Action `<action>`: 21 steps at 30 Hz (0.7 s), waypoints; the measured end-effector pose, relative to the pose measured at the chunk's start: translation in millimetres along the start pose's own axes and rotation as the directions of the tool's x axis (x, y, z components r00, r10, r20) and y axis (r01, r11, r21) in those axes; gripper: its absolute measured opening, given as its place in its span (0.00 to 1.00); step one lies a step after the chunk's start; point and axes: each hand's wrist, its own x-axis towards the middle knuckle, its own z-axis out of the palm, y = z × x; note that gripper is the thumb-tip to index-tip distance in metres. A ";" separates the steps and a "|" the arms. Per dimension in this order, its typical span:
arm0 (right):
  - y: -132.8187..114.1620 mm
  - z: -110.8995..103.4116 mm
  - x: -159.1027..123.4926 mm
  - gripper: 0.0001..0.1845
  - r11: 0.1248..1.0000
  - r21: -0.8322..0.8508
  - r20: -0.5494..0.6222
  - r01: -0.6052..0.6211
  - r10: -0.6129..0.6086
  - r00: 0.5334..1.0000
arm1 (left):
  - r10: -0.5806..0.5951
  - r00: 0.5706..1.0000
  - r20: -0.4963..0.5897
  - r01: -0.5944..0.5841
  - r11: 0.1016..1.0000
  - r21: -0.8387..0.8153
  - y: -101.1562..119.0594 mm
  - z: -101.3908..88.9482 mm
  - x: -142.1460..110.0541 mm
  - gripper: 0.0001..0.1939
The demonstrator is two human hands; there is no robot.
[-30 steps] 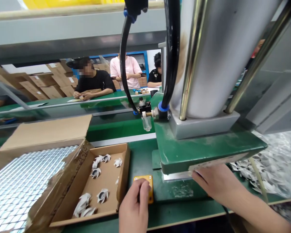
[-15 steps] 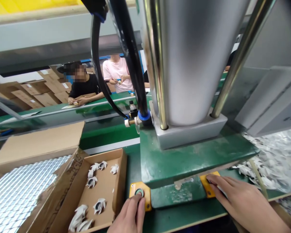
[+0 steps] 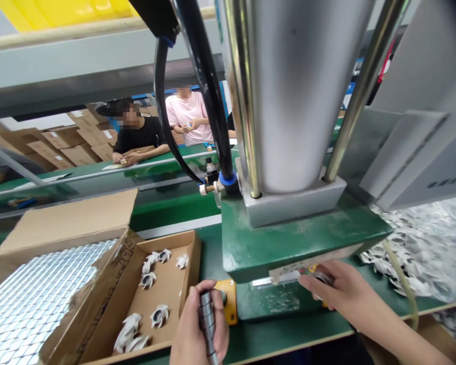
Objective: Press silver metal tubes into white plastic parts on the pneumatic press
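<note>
My left hand [image 3: 192, 332] sits at the bottom centre, closed around a ribbed metal rod [image 3: 206, 317] held upright. It is just in front of the left yellow button box [image 3: 230, 300]. My right hand [image 3: 342, 294] reaches in from the right under the green press plate [image 3: 300, 238]. Its fingertips pinch a small grey round part [image 3: 321, 278] at the press base. The right yellow button box is mostly hidden behind this hand. The big silver press cylinder [image 3: 289, 91] rises above.
A shallow cardboard tray [image 3: 192, 263] with several white impellers lies left of the press. Further left is a box of shiny metal pieces [image 3: 34, 299]. A heap of white impellers [image 3: 421, 253] lies at right. Black hoses [image 3: 209, 101] hang ahead. People sit beyond the green conveyor [image 3: 99, 177].
My left hand came off the left yellow button and now grips a ribbed metal rod. My right hand left the right yellow button and moved in under the press plate.
</note>
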 end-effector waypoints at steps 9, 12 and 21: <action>-35.6 2.1 34.4 0.16 0.956 0.002 0.098 0.292 -0.291 0.952 | -0.114 0.983 0.144 0.108 0.993 0.048 -12.0 10.9 -6.4 0.12; -34.2 7.0 35.0 0.17 0.969 0.045 0.159 0.242 -0.246 0.956 | -0.117 0.983 0.143 0.111 0.993 0.048 -15.3 5.5 -5.8 0.12; -18.3 1.5 29.5 0.12 0.871 -0.302 0.139 0.387 -0.361 0.922 | -0.109 0.981 0.159 0.106 0.994 0.029 -34.6 -19.3 -5.6 0.15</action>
